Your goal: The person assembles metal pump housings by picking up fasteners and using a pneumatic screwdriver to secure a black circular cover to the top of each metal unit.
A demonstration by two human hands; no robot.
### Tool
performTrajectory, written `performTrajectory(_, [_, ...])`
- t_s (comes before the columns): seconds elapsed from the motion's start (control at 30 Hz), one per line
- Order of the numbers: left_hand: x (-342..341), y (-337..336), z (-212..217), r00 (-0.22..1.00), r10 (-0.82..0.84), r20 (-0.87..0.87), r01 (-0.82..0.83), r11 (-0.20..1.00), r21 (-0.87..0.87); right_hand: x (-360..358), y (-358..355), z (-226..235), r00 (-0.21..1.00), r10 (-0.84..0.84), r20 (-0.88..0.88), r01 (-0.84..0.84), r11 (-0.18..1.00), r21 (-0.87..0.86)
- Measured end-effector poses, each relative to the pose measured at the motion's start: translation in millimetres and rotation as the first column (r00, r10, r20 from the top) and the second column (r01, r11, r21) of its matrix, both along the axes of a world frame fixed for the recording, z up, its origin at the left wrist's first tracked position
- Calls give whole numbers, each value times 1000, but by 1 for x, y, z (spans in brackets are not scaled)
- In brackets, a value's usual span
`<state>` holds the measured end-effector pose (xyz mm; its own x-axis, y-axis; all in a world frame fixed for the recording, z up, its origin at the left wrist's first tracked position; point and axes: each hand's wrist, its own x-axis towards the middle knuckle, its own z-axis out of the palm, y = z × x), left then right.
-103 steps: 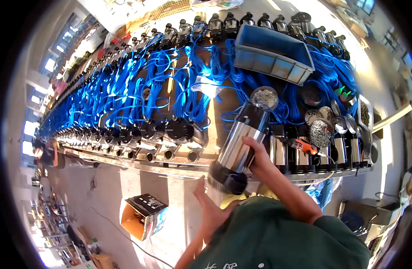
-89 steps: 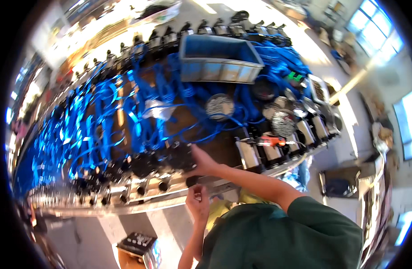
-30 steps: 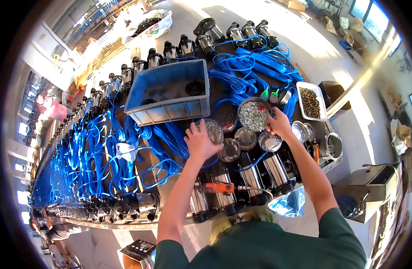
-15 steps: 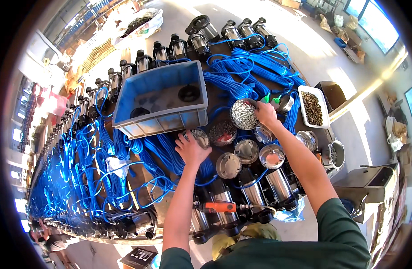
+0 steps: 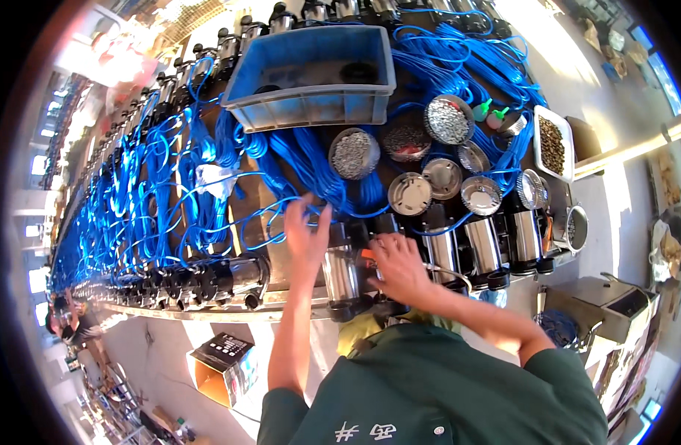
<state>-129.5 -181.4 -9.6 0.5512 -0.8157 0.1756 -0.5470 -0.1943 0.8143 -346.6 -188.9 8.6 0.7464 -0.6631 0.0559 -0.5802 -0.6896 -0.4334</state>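
Left hand, fingers spread, hangs near a steel-cased pump; right hand covers an orange power tool, finger grip unclear.

Cardboard box on the floor (open-ended), background person, bright window

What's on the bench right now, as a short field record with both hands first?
Left hand: open, nothing visible in its grasp, nearest the black-ended steel cylinder
Right hand: over the orange-bodied tool; whether it grips is hidden
Crate: blue-grey plastic crate, black round part inside
Small parts: grey metal pieces in a round bowl
Tray: white rectangular tray, brass-coloured pieces inside
Cable: blue cable bundles beyond the hands
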Motion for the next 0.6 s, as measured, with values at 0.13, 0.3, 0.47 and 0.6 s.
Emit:
performTrajectory(0.13, [38, 131, -63, 924, 278, -263, -243, 957, 160, 36, 76, 6, 943, 298, 147, -328, 909, 258])
performTrajectory(0.3, [58, 176, -94, 569, 342, -748, -234, 939, 251, 80, 116, -53, 935, 239, 262, -273, 956, 103])
performTrajectory(0.47, [94, 178, -135, 440, 232, -867, -71, 972, 224, 109, 106, 4, 944, 45, 327, -138, 953, 268])
performTrajectory(0.6, [92, 153, -128, 75, 383, -921, 35, 922, 386, 102, 123, 57, 806, -462, 370, 9, 635, 773])
